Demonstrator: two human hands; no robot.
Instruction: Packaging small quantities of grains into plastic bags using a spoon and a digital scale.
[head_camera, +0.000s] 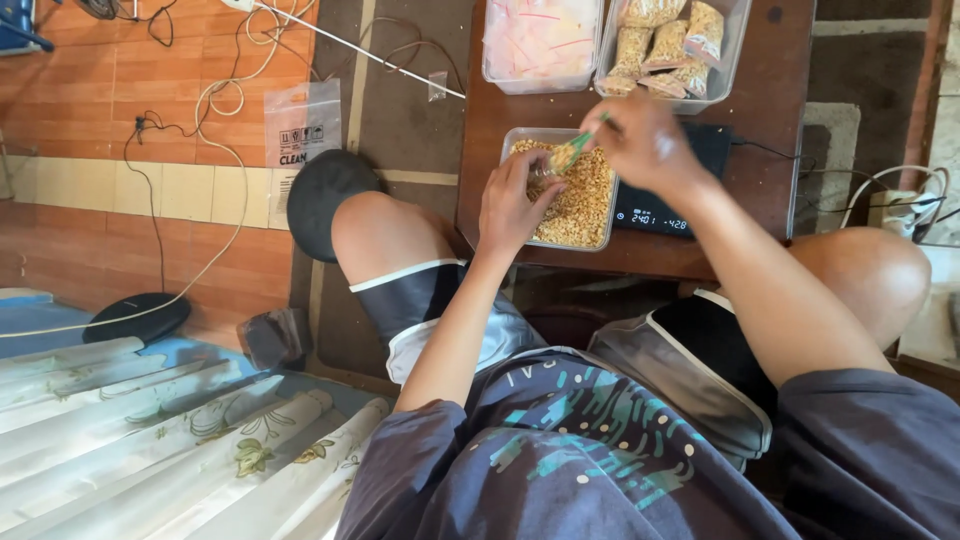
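Note:
My left hand (512, 203) holds a small clear plastic bag (548, 172) open over a clear tray of yellowish grain (585, 215) on a low brown table (640, 255). Above it my right hand (645, 140) grips a green scoop (575, 148) that tips grain toward the bag's mouth. Both hands hover over the tray's near half. How full the bag is cannot be made out.
A black digital scale (665, 215) lies right of the tray. Behind stand a clear tub of filled grain bags (668, 45) and a tub of empty bags (540, 40). My knees flank the table. Cables and a loose plastic bag (300, 125) lie on the floor at left.

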